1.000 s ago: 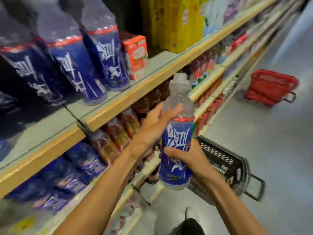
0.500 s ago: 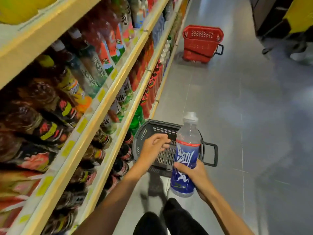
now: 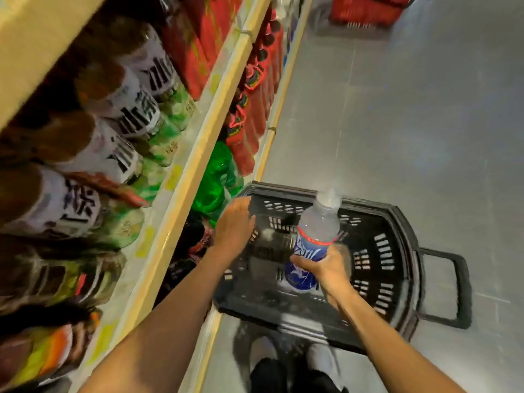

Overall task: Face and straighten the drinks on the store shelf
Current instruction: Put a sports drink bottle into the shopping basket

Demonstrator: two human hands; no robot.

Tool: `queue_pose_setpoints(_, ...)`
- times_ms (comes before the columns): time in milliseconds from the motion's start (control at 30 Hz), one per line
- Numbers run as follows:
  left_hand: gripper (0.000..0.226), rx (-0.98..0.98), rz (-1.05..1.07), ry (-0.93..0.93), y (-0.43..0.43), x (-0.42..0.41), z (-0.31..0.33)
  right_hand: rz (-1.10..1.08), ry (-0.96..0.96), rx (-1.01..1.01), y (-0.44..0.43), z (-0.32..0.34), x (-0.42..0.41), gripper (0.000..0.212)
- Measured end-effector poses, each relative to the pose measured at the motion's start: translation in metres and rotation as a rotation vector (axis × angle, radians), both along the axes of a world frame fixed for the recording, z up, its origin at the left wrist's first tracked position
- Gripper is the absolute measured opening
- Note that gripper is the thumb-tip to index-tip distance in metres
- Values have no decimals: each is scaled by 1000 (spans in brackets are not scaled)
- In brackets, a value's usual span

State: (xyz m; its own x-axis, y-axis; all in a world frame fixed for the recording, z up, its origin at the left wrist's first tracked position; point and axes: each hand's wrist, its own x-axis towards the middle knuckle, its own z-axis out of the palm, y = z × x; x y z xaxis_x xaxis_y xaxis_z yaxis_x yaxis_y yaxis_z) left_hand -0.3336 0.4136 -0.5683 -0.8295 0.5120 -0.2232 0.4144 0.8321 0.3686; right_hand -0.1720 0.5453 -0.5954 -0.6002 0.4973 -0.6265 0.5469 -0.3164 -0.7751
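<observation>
The right hand (image 3: pixel 326 269) gripped 1 blue-labelled bottle (image 3: pixel 318 226) at its label, above the black basket (image 3: pixel 283 191), long axis near upright, cap tilted away. The left hand (image 3: pixel 234 228), fingers relaxed and empty, hovered over the basket's left rim.

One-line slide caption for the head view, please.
Right hand holds a blue-labelled clear bottle over a black shopping basket; left hand hangs at its rim, beside the drinks shelf.

Left forearm enters from 7 o'clock, reaching toward 1 o'clock. Left hand (image 3: pixel 234 228) back up, fingers loosely extended, blurred, grasping nothing. Right forearm enters from 5 o'clock. Right hand (image 3: pixel 326 269) grips bottle (image 3: pixel 317 231) at label, thumb toward 9 o'clock.
</observation>
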Motion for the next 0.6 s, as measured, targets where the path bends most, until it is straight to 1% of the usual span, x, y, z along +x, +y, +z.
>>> queue_pose_setpoints(67,56,-84,-58,84,3,-19,-45,15,-24,32,-4,-54,-12,49)
queue_pose_setpoints(133,58,-143,-72,146,5,-36,-83,37,-45,55,-10,-101,-21,49)
queue_pose_setpoints(233,54,-191,-110,261,12,-53,-120,77,-97,80,-22,-155,-33,58)
queue_pose_setpoints(333,50,-103,-116,343,14,-67,-141,126,-96,93,-36,-192,-43,60)
queue_pose_setpoints(433,55,-43,-34,326,9,-72,-153,126,-141,112,-48,-215,-53,61)
queue_pose_setpoints(500,53,-7,-2,328,3,-67,-157,128,-143,123,-55,-228,-61,60)
queue_pose_setpoints(600,48,110,47,298,-2,-62,-156,107,-158,112,-67,-241,-75,60)
